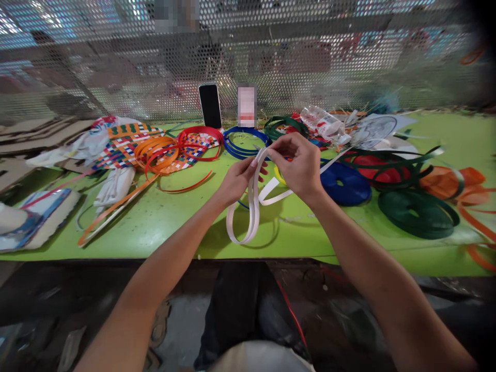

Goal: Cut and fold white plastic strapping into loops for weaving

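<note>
A flat white plastic strap is looped between my hands above the green table, its loops hanging toward the near edge. My left hand is closed on the strap, thumb pressed against it. With pinched fingertips, my right hand grips the upper part of the same strap. A free length of the strap runs off to the right beneath my right hand. Behind the hands lies a coil of blue strap. Something yellow shows partly behind my right hand.
The green table holds orange coils, a red coil and a colourful woven piece at left. Right are a blue roll, a dark green roll and a plastic bottle. A phone leans against the perforated metal panel.
</note>
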`<state>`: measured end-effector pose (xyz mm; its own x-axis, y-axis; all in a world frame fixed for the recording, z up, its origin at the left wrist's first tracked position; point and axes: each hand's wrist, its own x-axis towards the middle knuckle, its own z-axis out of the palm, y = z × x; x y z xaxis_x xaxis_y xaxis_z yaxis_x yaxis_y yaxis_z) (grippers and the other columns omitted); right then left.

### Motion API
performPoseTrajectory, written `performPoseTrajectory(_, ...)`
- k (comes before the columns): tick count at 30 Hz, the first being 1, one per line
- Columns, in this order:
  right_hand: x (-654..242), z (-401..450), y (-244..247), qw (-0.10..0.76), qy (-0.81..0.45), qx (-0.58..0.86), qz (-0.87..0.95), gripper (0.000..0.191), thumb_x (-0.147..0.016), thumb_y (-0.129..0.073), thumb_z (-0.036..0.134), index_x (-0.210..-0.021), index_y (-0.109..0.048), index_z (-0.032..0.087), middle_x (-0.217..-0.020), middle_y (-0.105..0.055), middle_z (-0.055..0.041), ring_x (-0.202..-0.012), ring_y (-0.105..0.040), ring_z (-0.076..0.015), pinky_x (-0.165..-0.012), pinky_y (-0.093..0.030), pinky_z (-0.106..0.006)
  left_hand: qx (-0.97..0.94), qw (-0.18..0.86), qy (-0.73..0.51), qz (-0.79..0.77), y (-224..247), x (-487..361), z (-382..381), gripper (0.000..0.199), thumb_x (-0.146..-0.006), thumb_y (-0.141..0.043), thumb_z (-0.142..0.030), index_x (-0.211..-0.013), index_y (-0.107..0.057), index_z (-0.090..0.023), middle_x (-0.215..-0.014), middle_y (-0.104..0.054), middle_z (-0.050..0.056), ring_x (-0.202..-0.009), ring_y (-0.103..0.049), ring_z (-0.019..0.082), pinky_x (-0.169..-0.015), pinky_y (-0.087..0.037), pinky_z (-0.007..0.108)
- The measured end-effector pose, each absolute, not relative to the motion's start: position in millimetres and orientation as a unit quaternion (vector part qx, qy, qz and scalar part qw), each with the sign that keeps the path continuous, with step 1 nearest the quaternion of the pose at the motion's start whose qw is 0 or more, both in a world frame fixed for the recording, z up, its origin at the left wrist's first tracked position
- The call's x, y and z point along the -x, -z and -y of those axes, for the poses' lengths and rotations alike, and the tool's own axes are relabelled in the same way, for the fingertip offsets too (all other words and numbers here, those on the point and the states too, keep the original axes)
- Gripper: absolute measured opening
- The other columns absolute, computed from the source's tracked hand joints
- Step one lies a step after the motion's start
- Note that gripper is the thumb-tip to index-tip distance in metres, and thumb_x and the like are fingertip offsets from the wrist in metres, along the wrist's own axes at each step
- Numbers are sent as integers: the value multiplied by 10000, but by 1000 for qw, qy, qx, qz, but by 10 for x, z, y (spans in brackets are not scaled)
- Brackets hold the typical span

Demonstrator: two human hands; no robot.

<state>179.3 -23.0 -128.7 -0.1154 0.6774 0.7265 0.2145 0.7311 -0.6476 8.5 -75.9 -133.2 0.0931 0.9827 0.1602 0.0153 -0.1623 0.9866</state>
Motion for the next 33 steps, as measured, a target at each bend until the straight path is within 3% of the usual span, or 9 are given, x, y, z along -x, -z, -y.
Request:
performPoseTrajectory(8, -1786, 258, 1294, 587, -187, 315, 722, 104, -915, -739, 320, -913, -661, 251, -861, -719, 6, -781, -731, -177, -754, -637, -347, -606, 458, -501, -416, 1380, -134, 795, 322, -1071, -533, -477, -1018, -627, -173, -767, -638, 17, -615, -639, 129, -576, -521, 247)
performPoseTrajectory(19, -1743, 286, 1314, 606, -220, 318, 695, 135, -896, -738, 321, -881, -624, 250, -873, -719, 0, -798, -733, -172, -783, -642, -340, -547, 495, -520, -431, 1399, -199, 814, 217, -1060, -488, -362, -1033, -610, -185, -778, -591, -8, -523, -627, 121, -487, -504, 249)
performPoseTrajectory(25, -1742, 293, 1318, 609, -226, 308, 694, 135, -899, -742, 284, -878, -617, 240, -860, -710, 8, -788, -728, -159, -785, -633, -331, -582, 455, -504, -447, 1394, -189, 822, 253, -1054, -530, -429, -1041, -606, -187, -795, -593, -7, -538, -612, 102, -494, -487, 222)
performPoseTrajectory(33, -1747, 297, 1302, 608, -240, 309, 691, 141, -897, -772, 327, -894, -663, 238, -872, -728, -2, -811, -739, -184, -809, -631, -357, -632, 391, -507, -437, 1487, -143, 757, 244, -1083, -464, -382, -985, -585, -194, -741, -532, -23, -533, -523, 86, -488, -411, 212)
